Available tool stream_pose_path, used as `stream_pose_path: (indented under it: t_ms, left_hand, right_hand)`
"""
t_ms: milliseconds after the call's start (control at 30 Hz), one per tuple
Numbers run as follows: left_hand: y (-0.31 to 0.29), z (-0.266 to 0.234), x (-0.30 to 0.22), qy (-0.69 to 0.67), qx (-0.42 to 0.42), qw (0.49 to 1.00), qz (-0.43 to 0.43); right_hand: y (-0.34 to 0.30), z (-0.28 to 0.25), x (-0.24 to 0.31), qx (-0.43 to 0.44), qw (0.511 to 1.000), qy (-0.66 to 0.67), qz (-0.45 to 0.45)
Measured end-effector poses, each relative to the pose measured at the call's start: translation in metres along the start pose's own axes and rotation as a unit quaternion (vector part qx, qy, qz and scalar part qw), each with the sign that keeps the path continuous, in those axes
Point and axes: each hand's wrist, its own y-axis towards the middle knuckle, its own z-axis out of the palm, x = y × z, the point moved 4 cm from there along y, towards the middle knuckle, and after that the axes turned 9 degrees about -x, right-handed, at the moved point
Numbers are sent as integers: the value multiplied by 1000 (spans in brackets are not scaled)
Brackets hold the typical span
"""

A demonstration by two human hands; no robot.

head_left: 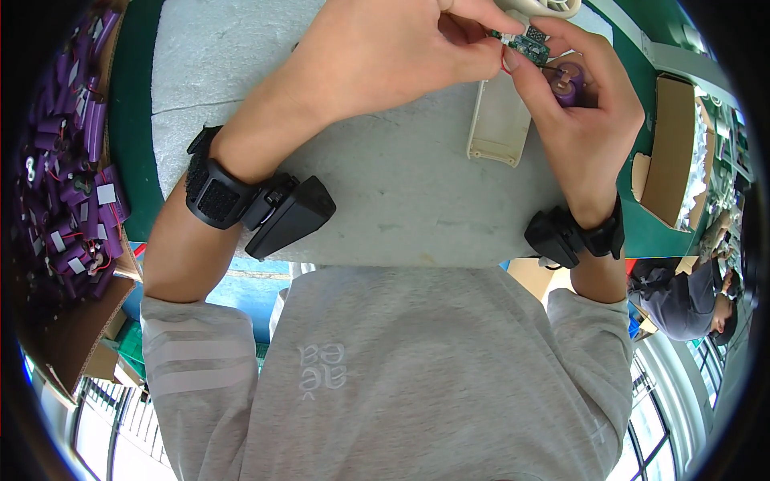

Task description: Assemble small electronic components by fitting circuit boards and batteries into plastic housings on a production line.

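My right hand is closed around a purple battery cell and grips a small green circuit board between thumb and finger. My left hand pinches at the board's left end, beside a white connector; its fingertips partly hide what they touch. Short red and black wires show near the board. Below the hands, a cream plastic housing lies open on the grey foam mat. Another cream plastic part with a rounded end sits behind my fingers at the far edge.
At the left a cardboard box holds many purple battery packs with wires. On the right, another cardboard box with clear plastic inside stands on the green table. A co-worker is beyond it at the right.
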Motion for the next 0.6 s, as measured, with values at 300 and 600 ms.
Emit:
stream_pose_path:
  t_ms: [300,600]
  left_hand:
    - [0,0,0,3,9,1000,-19]
    - [-3,4,8,-59,10,997,-56]
  right_hand:
    - [4,1,2,-7,998,4,-63]
    - [1,0,-8,3,1000,22,-3]
